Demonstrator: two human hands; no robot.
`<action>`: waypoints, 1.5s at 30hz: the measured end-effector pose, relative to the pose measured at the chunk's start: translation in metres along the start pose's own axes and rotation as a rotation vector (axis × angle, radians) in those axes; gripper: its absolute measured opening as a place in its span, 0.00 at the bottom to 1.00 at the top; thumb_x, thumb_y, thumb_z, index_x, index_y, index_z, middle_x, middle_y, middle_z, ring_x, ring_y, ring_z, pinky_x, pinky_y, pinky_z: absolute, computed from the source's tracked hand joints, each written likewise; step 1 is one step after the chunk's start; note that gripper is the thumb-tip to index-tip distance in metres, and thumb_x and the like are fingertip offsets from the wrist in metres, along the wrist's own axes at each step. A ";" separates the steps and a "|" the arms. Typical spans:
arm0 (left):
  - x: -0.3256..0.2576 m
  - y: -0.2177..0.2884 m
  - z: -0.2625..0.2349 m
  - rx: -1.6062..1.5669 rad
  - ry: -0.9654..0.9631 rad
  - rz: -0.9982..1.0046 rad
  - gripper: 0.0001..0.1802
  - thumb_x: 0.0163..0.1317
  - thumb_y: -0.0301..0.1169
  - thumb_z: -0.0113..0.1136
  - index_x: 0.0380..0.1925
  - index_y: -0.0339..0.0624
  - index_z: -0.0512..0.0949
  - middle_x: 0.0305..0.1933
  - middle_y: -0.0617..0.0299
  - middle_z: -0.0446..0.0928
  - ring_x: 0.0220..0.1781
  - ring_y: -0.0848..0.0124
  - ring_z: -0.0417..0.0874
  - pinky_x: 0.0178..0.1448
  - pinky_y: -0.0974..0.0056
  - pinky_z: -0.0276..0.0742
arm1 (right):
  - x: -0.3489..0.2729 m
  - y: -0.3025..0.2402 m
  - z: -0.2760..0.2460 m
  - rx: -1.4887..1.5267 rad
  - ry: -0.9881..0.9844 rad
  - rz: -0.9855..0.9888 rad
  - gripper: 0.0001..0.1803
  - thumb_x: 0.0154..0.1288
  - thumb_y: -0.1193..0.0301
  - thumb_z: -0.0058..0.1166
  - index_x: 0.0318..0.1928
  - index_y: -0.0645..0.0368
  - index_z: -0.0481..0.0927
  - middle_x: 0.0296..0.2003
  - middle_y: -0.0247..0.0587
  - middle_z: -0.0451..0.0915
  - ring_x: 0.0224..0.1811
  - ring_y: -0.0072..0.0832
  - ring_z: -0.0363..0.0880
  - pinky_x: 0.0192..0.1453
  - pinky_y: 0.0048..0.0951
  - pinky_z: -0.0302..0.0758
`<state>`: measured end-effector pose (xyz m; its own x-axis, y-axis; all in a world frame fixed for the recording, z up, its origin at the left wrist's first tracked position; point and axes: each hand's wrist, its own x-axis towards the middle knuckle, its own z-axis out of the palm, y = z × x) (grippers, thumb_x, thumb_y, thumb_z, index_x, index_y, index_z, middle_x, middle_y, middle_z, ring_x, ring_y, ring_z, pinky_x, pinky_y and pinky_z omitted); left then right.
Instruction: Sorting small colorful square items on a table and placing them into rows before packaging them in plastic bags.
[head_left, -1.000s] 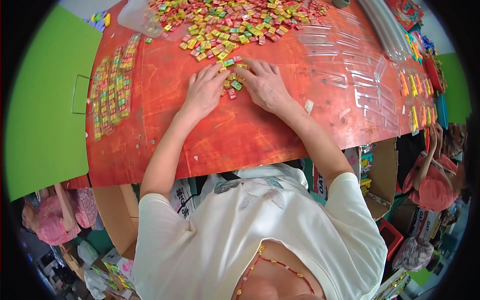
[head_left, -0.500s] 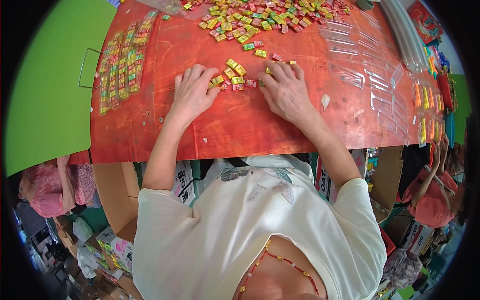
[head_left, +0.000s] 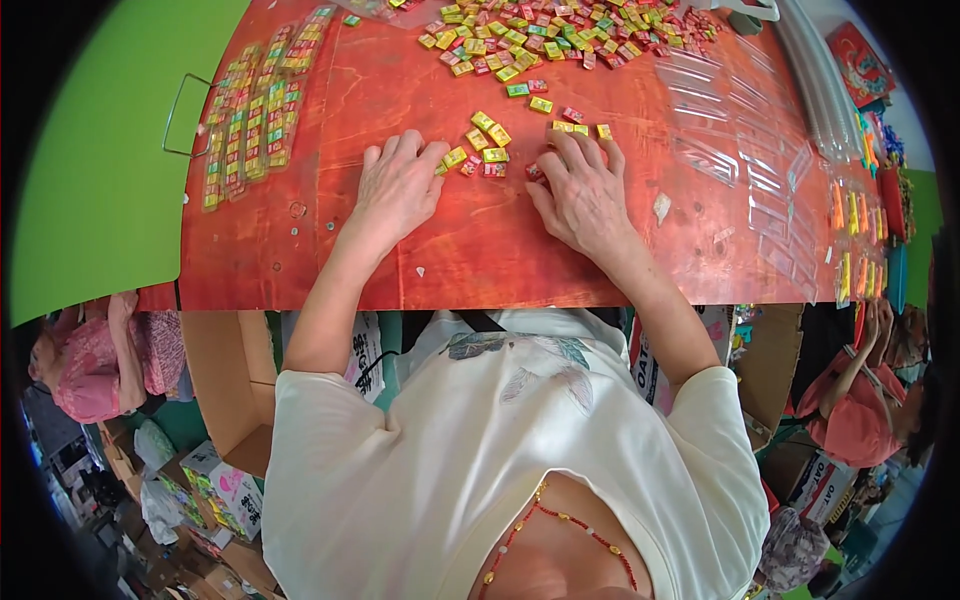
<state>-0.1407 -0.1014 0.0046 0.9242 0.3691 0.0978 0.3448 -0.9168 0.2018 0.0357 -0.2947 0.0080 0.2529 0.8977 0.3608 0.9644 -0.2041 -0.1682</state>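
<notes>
A red table (head_left: 470,260) filled the middle of the view, with a flat green panel (head_left: 90,150) along its left. The main heap of small printed blocks (head_left: 540,36) lay at the far side. Clear plastic strips (head_left: 770,215) lay to the right, and block-filled strips (head_left: 255,125) to the left. The left hand (head_left: 398,185) rested palm down, fingers curved and slightly spread, beside a yellow block (head_left: 441,169). The right hand (head_left: 582,200) arched over the table with its fingers apart, thumb held low; a red block (head_left: 535,172) sat by its index finger, though whether it was pinched could not be told. Between the hands lay a loose cluster of yellow and red blocks (head_left: 495,155), flat on the wood. Handling these well seemed to call for low, light fingertips, sliding each block flat rather than lifting it, and squaring edges without tipping neighbours.
</notes>
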 end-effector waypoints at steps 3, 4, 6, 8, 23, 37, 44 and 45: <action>-0.007 0.003 0.003 -0.019 0.097 0.012 0.19 0.56 0.34 0.67 0.49 0.47 0.79 0.45 0.58 0.75 0.51 0.59 0.77 0.51 0.52 0.65 | 0.023 -0.018 0.007 0.043 0.118 -0.068 0.15 0.58 0.63 0.64 0.42 0.55 0.79 0.52 0.42 0.76 0.60 0.38 0.72 0.66 0.52 0.61; -0.007 0.006 0.002 0.015 0.084 -0.054 0.20 0.56 0.34 0.68 0.50 0.48 0.79 0.44 0.58 0.75 0.50 0.60 0.77 0.51 0.53 0.65 | 0.031 -0.024 0.011 0.062 0.126 -0.085 0.14 0.58 0.63 0.63 0.42 0.55 0.80 0.51 0.41 0.76 0.59 0.38 0.73 0.66 0.52 0.62; -0.008 0.008 0.001 0.056 0.074 -0.130 0.20 0.56 0.33 0.68 0.50 0.49 0.79 0.44 0.58 0.74 0.50 0.60 0.77 0.52 0.54 0.64 | 0.046 -0.034 0.026 0.067 0.163 -0.113 0.13 0.57 0.63 0.63 0.41 0.55 0.80 0.50 0.41 0.76 0.59 0.38 0.72 0.65 0.52 0.63; -0.008 0.008 0.006 0.050 0.116 -0.140 0.19 0.55 0.34 0.69 0.48 0.49 0.80 0.43 0.58 0.74 0.49 0.59 0.77 0.52 0.54 0.64 | 0.054 -0.040 0.037 -0.019 0.057 -0.111 0.13 0.57 0.64 0.62 0.40 0.56 0.81 0.49 0.41 0.77 0.58 0.38 0.72 0.64 0.53 0.63; -0.002 -0.014 0.002 -0.039 0.084 -0.029 0.20 0.58 0.29 0.66 0.52 0.53 0.80 0.47 0.62 0.73 0.53 0.62 0.74 0.58 0.53 0.60 | 0.047 -0.043 0.039 0.050 0.064 -0.095 0.16 0.54 0.65 0.64 0.43 0.57 0.81 0.56 0.43 0.76 0.63 0.38 0.70 0.67 0.57 0.61; -0.014 0.001 -0.003 -0.055 0.034 0.015 0.21 0.57 0.31 0.68 0.52 0.51 0.80 0.47 0.60 0.72 0.54 0.62 0.73 0.57 0.54 0.61 | 0.056 -0.018 0.049 0.017 0.038 -0.109 0.15 0.56 0.72 0.61 0.46 0.51 0.82 0.57 0.39 0.76 0.63 0.39 0.71 0.66 0.53 0.62; -0.013 0.009 0.002 -0.139 0.101 0.030 0.23 0.54 0.36 0.71 0.51 0.50 0.80 0.45 0.58 0.72 0.52 0.60 0.75 0.52 0.54 0.66 | 0.038 -0.026 0.042 0.137 0.043 -0.098 0.15 0.56 0.70 0.63 0.46 0.52 0.82 0.58 0.41 0.76 0.64 0.40 0.71 0.67 0.54 0.61; -0.012 0.011 0.005 -0.106 0.104 0.035 0.22 0.53 0.36 0.71 0.50 0.50 0.79 0.44 0.57 0.72 0.51 0.59 0.75 0.51 0.53 0.67 | 0.035 -0.029 0.040 0.163 0.016 -0.076 0.16 0.56 0.70 0.64 0.47 0.52 0.81 0.59 0.41 0.75 0.64 0.40 0.71 0.67 0.53 0.61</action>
<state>-0.1472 -0.1170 0.0012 0.9115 0.3559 0.2062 0.2882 -0.9103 0.2972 0.0140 -0.2414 -0.0112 0.1827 0.9014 0.3926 0.9557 -0.0691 -0.2861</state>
